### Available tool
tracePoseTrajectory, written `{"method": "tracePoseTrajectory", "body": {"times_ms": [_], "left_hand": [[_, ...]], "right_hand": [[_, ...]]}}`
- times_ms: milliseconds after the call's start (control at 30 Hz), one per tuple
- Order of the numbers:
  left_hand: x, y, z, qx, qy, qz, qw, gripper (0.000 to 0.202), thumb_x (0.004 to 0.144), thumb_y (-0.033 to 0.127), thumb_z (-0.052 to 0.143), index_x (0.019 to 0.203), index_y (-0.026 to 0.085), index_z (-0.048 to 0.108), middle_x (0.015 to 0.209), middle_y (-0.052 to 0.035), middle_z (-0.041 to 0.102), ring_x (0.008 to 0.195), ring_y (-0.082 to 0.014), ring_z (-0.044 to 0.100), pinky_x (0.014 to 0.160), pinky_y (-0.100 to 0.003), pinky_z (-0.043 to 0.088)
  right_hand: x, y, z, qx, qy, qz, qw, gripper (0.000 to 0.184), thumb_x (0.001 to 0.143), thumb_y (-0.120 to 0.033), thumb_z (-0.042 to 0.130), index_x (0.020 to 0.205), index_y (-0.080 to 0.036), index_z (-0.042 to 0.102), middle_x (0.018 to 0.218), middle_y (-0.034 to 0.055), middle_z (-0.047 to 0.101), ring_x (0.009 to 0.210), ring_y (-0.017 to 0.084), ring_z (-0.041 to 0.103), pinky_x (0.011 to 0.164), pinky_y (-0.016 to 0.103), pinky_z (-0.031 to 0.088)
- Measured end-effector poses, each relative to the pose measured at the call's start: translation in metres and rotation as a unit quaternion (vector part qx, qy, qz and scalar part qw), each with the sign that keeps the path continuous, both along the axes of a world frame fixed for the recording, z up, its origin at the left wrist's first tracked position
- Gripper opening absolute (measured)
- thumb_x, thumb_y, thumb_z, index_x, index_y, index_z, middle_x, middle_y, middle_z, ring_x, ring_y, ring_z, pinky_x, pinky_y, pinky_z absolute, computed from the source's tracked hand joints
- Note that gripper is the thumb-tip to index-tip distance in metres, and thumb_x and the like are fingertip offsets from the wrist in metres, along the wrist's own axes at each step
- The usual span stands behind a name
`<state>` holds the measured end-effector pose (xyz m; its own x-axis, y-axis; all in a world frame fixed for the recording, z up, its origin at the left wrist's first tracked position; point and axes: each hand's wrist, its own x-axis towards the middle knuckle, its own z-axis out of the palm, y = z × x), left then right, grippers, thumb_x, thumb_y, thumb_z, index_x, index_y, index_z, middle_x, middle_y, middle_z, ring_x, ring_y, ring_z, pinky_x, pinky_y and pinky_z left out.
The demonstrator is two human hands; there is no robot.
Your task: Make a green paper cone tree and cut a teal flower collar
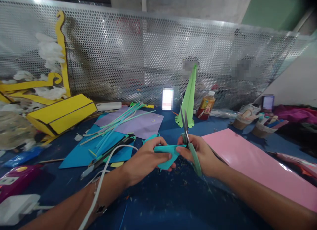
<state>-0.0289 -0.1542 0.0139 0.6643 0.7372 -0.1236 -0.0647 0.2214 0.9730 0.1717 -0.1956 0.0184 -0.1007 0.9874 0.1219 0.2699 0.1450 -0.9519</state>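
Note:
A folded piece of turquoise paper (165,160) is held up above the dark blue table, between my two hands. My left hand (145,156) is closed on it, with the thumb lying along its front and fingers behind. My right hand (201,154) is closed around green-handled scissors (195,160), whose blades point up and away from me. The thumb and finger of that hand also touch the paper's right corner. Just behind the scissors stands a tall green paper cone (188,102) with a fringed base.
Purple (138,124) and blue sheets (76,154) lie left under paper strips (119,121); a pink sheet (247,160) lies right. A white cable (99,187) crosses my left forearm. Behind stand a bottle (206,105), a lit phone (167,98) and a perforated metal screen (111,55).

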Motion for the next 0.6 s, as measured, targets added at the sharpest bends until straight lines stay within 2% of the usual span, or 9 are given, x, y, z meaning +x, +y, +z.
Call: {"method": "tracePoseTrajectory", "body": {"times_ms": [100,167,267,433,600], "left_hand": [[0.001,-0.001,-0.001,-0.011,-0.005,-0.003,1.0,0.038,0.078,0.034,0.083,0.09,0.021,0.049,0.08,-0.0026,0.073,0.079,-0.0234,0.076,0.074,-0.039,0.06],[0.001,0.0,0.0,-0.012,-0.041,0.02,0.999,0.037,0.078,0.029,0.082,0.088,0.021,0.047,0.081,-0.0027,0.074,0.079,-0.0218,0.075,0.073,-0.036,0.059],[0.001,0.004,0.002,-0.004,-0.109,0.072,0.991,0.037,0.075,0.024,0.084,0.091,0.021,0.051,0.079,-0.0006,0.073,0.073,-0.0179,0.073,0.067,-0.029,0.055],[-0.001,0.008,0.005,0.003,-0.154,0.138,0.978,0.04,0.072,0.027,0.091,0.1,0.015,0.066,0.084,-0.004,0.077,0.068,-0.0161,0.072,0.062,-0.027,0.054],[0.001,0.009,0.002,0.033,-0.171,0.154,0.973,0.035,0.068,0.029,0.093,0.089,0.015,0.069,0.073,-0.0021,0.075,0.064,-0.0163,0.071,0.061,-0.026,0.054]], "right_hand": [[0.004,0.002,0.002,-0.005,0.007,0.011,1.0,0.048,0.072,-0.059,0.083,0.084,-0.02,0.057,0.066,-0.0049,0.048,0.061,0.012,0.04,0.057,0.027,0.034],[0.007,0.003,0.003,0.001,0.014,0.012,1.0,0.051,0.075,-0.065,0.079,0.089,-0.02,0.058,0.075,-0.0021,0.052,0.07,0.015,0.046,0.064,0.029,0.04],[0.014,0.003,0.005,0.008,-0.015,0.022,1.0,0.048,0.083,-0.066,0.071,0.094,-0.022,0.055,0.084,-0.0009,0.05,0.078,0.017,0.046,0.07,0.03,0.041],[0.02,0.003,0.003,-0.023,-0.115,0.046,0.992,0.041,0.086,-0.052,0.075,0.102,-0.023,0.051,0.085,-0.0029,0.049,0.076,0.016,0.046,0.068,0.029,0.041],[0.019,0.004,0.002,0.057,-0.279,0.044,0.958,0.034,0.088,-0.048,0.071,0.092,-0.021,0.051,0.092,0.0007,0.057,0.081,0.019,0.051,0.072,0.032,0.041]]}}
